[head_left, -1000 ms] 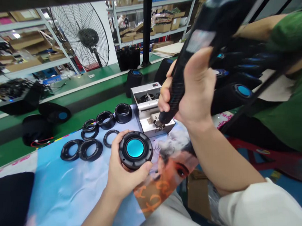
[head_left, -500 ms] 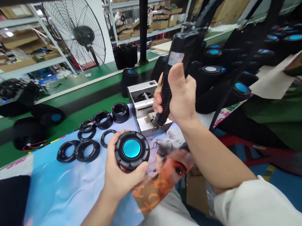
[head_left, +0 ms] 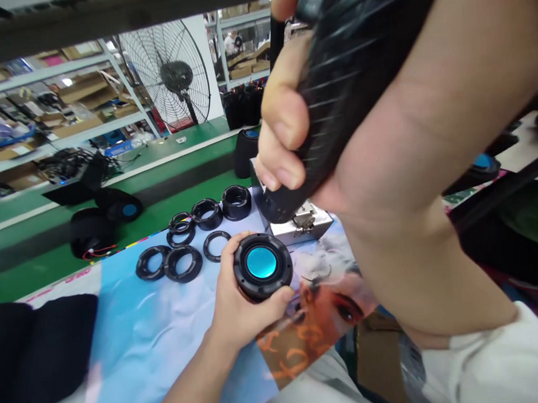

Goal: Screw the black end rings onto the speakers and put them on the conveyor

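Observation:
My left hand [head_left: 242, 312] grips a round black speaker [head_left: 261, 263] by its rim, its blue shiny centre facing up, above the printed sheet on the bench. The fingers wrap its left side and my thumb presses the lower right edge. Close to the camera, my right hand [head_left: 287, 120] is wrapped around the ribbed grip of a black electric screwdriver [head_left: 344, 85]. No bit shows at the tool's lower end. Behind that end, the silver screw feeder [head_left: 292, 229] is partly covered by hand and tool. Several black rings [head_left: 183, 264] lie left of the speaker.
A blue printed sheet [head_left: 167, 325] covers the near bench. Beyond it runs a green conveyor [head_left: 175, 194] with black speaker housings [head_left: 248, 152]. Black fabric pieces [head_left: 56, 347] lie at the left. A large fan [head_left: 177, 78] and shelves [head_left: 58, 74] stand behind.
My right hand has raised the screwdriver from the screw feeder toward the camera, so it looms larger. My left hand keeps the speaker. The whole view has shifted, so things appear farther right.

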Available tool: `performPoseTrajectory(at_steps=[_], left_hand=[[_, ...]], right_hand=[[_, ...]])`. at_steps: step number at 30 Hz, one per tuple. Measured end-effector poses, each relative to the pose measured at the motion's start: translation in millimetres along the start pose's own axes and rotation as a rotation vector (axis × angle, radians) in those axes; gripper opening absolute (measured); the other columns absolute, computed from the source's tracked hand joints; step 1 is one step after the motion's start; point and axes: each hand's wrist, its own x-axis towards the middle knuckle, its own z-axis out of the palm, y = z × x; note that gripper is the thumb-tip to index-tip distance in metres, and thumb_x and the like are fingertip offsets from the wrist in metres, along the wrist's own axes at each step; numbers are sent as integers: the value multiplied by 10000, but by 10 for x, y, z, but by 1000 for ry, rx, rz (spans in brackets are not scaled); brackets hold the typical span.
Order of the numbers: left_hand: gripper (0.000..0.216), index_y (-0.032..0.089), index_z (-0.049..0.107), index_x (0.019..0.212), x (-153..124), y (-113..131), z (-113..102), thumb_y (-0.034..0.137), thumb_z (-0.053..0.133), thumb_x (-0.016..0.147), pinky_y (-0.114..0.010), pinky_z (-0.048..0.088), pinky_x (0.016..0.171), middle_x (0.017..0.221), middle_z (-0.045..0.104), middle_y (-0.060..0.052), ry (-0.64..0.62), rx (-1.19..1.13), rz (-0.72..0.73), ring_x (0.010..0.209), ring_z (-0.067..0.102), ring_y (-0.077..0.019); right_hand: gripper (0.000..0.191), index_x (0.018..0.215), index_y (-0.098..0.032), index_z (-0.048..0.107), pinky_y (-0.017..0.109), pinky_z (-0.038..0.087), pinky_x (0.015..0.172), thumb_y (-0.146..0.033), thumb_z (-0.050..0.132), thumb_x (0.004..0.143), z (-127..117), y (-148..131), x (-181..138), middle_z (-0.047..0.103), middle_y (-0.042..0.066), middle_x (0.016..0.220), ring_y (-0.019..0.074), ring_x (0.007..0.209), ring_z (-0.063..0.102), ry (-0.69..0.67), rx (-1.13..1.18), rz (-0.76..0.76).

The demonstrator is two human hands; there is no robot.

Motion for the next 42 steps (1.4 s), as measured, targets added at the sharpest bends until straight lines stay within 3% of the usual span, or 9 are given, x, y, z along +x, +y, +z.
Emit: performPoseTrajectory(at_steps=[4, 6, 9, 13, 23, 28, 30, 37, 42], left_hand=[[798, 237, 573, 1371, -14, -5, 1, 404, 943, 685, -444, 624, 1054, 1334, 751, -108, -4, -21, -44, 1200, 781, -312], [789, 240, 578, 1368, -11, -1, 3, 384, 942, 683, -454, 620, 1059, 1327, 753, -103, -14, -31, -58, 1196, 779, -312], [769, 246, 584, 1359, 2, 11, 6, 360, 943, 688, -443, 622, 1052, 1301, 763, -88, -26, -47, -51, 1170, 785, -298], [764, 253, 573, 1360, 13, 24, 9, 343, 943, 697, -411, 641, 1021, 1269, 775, -68, -43, -70, -18, 1138, 798, -278], [816, 239, 530, 1368, 25, 54, -10, 427, 949, 694, -481, 659, 1022, 1271, 763, -108, -68, -31, -51, 1144, 793, -333], [827, 235, 526, 1360, 26, 47, -14, 465, 956, 692, -453, 674, 966, 1225, 774, -105, -52, -9, -45, 1087, 808, -322], [829, 236, 526, 1362, 21, 43, -12, 465, 960, 693, -447, 672, 971, 1243, 772, -109, -46, -16, -35, 1101, 807, -322], [823, 241, 532, 1350, 9, 45, -2, 459, 965, 684, -442, 675, 943, 1209, 774, -95, -30, -21, -49, 1062, 814, -315], [804, 237, 560, 1320, 21, 84, 7, 499, 953, 670, -433, 678, 935, 1219, 772, -102, -1, 19, -71, 1075, 811, -313]], right_hand=[[686, 1089, -251, 462, 275, 420, 349, -913, 520, 916, 127, 114, 109, 451, -90, 473, 152, 351, 451, 127, 31, 9], [685, 1156, -256, 496, 276, 410, 348, -859, 668, 880, 128, 183, 130, 469, -88, 461, 163, 352, 445, 96, 64, 11], [591, 1014, -240, 513, 283, 400, 345, -769, 745, 892, 100, 301, 126, 495, -71, 498, 159, 382, 449, 47, 58, 0], [490, 893, -223, 548, 296, 408, 353, -679, 718, 959, 101, 399, 110, 513, -39, 564, 170, 429, 496, -44, 28, -40], [630, 827, -220, 474, 265, 368, 342, -797, 716, 896, 146, 380, 138, 482, -66, 505, 131, 399, 454, -40, 56, 43], [138, 1026, -210, 603, 232, 388, 368, -343, 614, 1062, 88, 427, 134, 517, -60, 550, 131, 406, 460, -183, 30, -29], [148, 1157, -224, 649, 239, 380, 360, -253, 540, 1061, 64, 438, 128, 511, -50, 559, 145, 404, 462, -203, 16, -40], [246, 1240, -211, 668, 258, 363, 360, -287, 562, 1032, 71, 486, 106, 468, -43, 532, 164, 398, 468, -215, 29, -57], [616, 1100, -225, 584, 285, 401, 350, -754, 779, 851, 34, 341, 104, 487, -77, 535, 153, 415, 454, -156, 87, -43]])
